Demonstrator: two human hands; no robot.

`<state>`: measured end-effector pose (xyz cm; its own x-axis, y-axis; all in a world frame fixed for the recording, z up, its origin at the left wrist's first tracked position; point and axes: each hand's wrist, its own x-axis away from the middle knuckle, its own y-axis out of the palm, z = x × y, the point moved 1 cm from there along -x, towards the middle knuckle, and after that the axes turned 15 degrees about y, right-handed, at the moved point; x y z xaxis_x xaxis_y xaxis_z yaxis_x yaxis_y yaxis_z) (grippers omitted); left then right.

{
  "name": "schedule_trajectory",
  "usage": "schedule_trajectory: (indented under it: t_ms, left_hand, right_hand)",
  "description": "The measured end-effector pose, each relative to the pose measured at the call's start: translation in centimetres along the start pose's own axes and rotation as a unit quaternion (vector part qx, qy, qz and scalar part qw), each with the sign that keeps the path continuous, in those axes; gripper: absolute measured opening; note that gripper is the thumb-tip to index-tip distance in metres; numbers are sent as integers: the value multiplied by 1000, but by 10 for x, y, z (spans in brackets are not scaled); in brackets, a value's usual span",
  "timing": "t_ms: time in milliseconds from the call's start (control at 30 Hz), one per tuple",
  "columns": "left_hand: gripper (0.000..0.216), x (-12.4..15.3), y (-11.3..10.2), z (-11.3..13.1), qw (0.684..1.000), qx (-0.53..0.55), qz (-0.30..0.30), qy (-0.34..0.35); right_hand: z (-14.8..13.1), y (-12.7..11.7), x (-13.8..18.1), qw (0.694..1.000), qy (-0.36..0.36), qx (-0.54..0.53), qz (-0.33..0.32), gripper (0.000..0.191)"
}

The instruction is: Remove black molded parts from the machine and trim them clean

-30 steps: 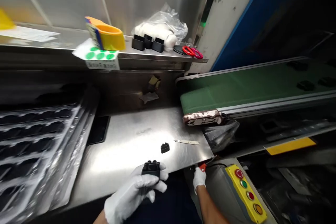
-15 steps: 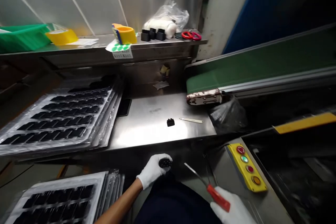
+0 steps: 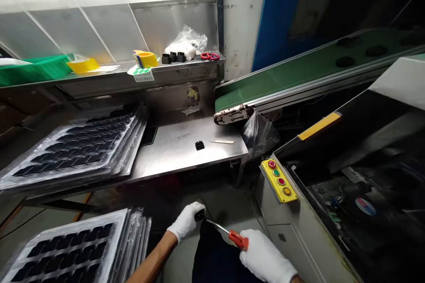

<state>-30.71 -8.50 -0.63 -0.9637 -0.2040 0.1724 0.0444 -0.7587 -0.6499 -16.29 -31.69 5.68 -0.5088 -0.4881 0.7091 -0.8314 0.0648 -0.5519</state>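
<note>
White-gloved, my left hand (image 3: 186, 223) is closed on a small black plastic part (image 3: 199, 216) held above my lap. My right hand (image 3: 264, 252), also gloved in white, grips a screwdriver-like tool with a red handle (image 3: 238, 240) and a thin metal shaft (image 3: 217, 226). The shaft's tip is at or very near the black part; I cannot tell whether they touch. On the steel table (image 3: 172, 154) ahead lie another small black part (image 3: 199, 145) and a pale pen-like tool (image 3: 222, 142).
Stacked trays of black parts stand on the table's left (image 3: 76, 141) and lower left (image 3: 66, 247). A green conveyor belt (image 3: 282, 70) slopes up rightward. Right of me is a yellow button box (image 3: 279, 181). Tape (image 3: 146, 59) and red scissors (image 3: 210, 56) lie on the shelf.
My right hand has brought the red-handled tool leftward, its tip now at the part in my left hand. The view has turned to the right, showing black pieces on the conveyor.
</note>
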Motion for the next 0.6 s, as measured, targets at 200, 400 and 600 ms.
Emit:
schedule_trajectory:
  t_ms: [200,400,600]
  left_hand:
    - [15,2,-1,7,999,-6,19,38]
    - [8,-7,-17,4,998,16,53,3]
    - [15,-25,-39,13,996,87,32,16]
  right_hand:
    - [-2,-5,0,999,2,33,19,14]
    - [-25,-6,-12,994,-36,63,85,14]
    - [-43,-13,-18,988,-38,16,152,15]
